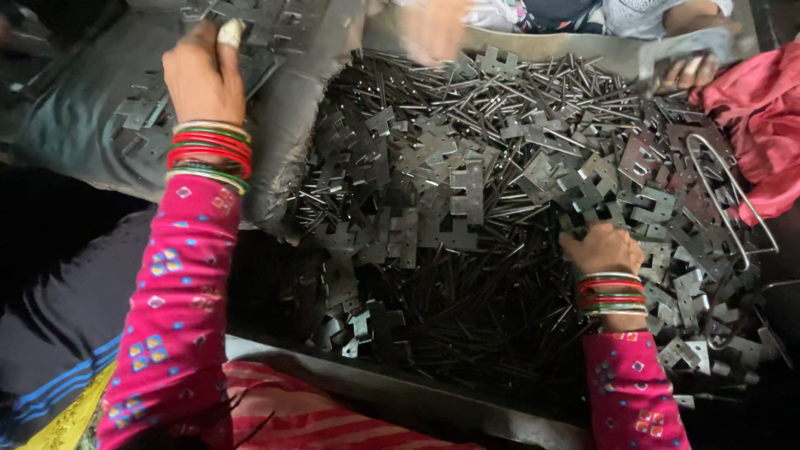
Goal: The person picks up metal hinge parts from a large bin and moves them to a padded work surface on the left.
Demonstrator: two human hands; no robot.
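Sleeves point(179, 308) magenta w/ small blue, yellow & white diamond print. Bangles point(210, 154) red, green, gold; 2nd stack point(613, 294) same. Hinge plates point(467, 196) dull grey; pins point(467, 308) near black. Cloth point(754, 125) at right pink-red. Striped fabric point(292, 412) red & pink. Sack point(75, 117) grey-green.

The scene is seen by one head-worn camera, aimed steeply downward and forward from close range, so that the left hand point(202, 79), the right hand point(602, 248) and the heap of metal parts point(467, 217) are framed.
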